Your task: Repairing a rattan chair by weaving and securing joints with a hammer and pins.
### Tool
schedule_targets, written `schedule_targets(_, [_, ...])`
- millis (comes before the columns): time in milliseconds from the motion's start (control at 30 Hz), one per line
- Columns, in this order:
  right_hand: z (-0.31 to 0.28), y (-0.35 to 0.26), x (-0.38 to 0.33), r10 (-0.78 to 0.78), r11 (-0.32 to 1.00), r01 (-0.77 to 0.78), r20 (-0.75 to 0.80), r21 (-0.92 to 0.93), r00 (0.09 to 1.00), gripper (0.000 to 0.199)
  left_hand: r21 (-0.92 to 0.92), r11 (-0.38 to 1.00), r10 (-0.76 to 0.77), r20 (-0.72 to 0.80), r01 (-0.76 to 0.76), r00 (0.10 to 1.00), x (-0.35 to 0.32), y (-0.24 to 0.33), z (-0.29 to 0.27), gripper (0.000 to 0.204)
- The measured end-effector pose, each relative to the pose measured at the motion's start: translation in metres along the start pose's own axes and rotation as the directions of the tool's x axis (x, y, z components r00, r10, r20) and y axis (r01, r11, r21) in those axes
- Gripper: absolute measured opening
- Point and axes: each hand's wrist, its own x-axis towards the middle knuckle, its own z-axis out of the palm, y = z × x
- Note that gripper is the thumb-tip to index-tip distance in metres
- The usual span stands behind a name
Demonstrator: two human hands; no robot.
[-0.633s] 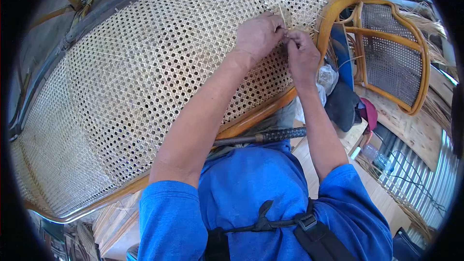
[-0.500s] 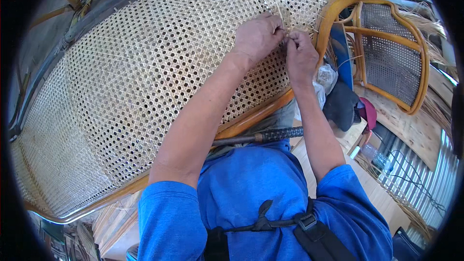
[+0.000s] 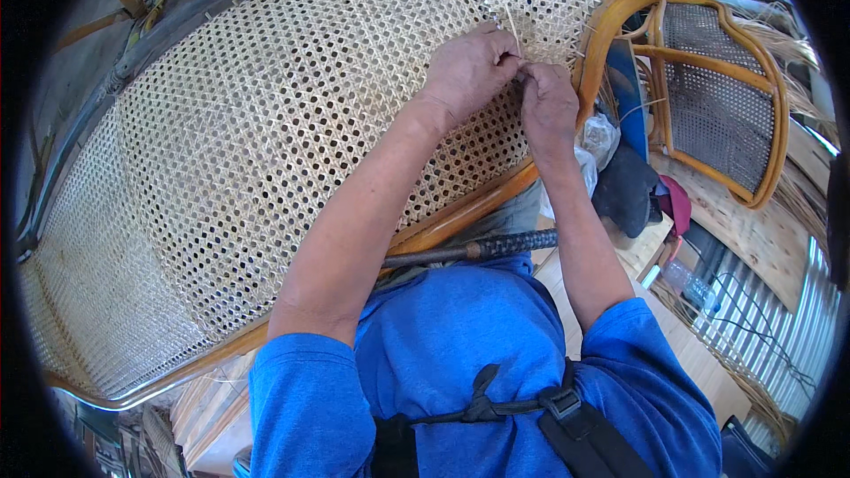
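A large panel of woven cane (image 3: 266,150) spreads across the left and middle, edged by a curved brown rattan frame (image 3: 611,22). Over its right part, my left hand (image 3: 469,66) is closed in a pinch on a thin pale cane strand (image 3: 513,28) that rises from the weave past the fingers. My right hand (image 3: 549,106) is pinched too, its fingertips meeting the left ones close to the frame. Whatever the right fingertips grip is too small and too covered to make out.
Beyond my right hand stands a rattan chair part with a dark woven panel (image 3: 717,97). Clear plastic wrap (image 3: 600,142), a dark cushion-like thing (image 3: 624,195) and a maroon cap (image 3: 677,204) lie beside my right forearm. A dark braided-wrapped rod (image 3: 505,246) crosses before my waist.
My right hand has turned slightly and its fingers have drawn in closer to the left fingertips. The left hand has barely shifted. The panel stays in place.
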Motion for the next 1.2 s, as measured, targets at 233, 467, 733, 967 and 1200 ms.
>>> schedule_targets(233, [-0.004, 0.006, 0.002, -0.011, 1.0, 0.012, 0.078, -0.012, 0.997, 0.014, -0.018, 1.0, 0.017, -0.015, -0.017, 1.0, 0.0, 0.001, 0.001, 0.012])
schedule_targets(467, [-0.003, 0.002, 0.008, 0.093, 0.996, -0.092, 0.053, -0.014, 0.994, 0.009, 0.041, 0.999, -0.003, -0.051, 0.005, 0.999, 0.003, -0.001, 0.004, 0.012])
schedule_targets(733, [0.003, 0.001, 0.005, 0.044, 0.975, -0.018, 0.113, -0.22, 0.993, 0.012, 0.082, 0.997, 0.002, -0.067, 0.004, 0.998, 0.004, 0.0, 0.006, 0.011])
schedule_targets(967, [-0.01, -0.014, -0.001, 0.032, 0.986, -0.012, 0.121, -0.165, 0.992, 0.014, 0.184, 0.981, -0.051, -0.058, 0.061, 0.997, 0.007, 0.002, 0.004, 0.014])
schedule_targets(1200, [-0.086, -0.051, -0.114, -0.234, 0.967, 0.206, 0.832, 0.147, 0.503, 0.032, 0.113, 0.99, -0.088, 0.002, 0.087, 0.996, 0.011, 0.007, 0.003, 0.016])
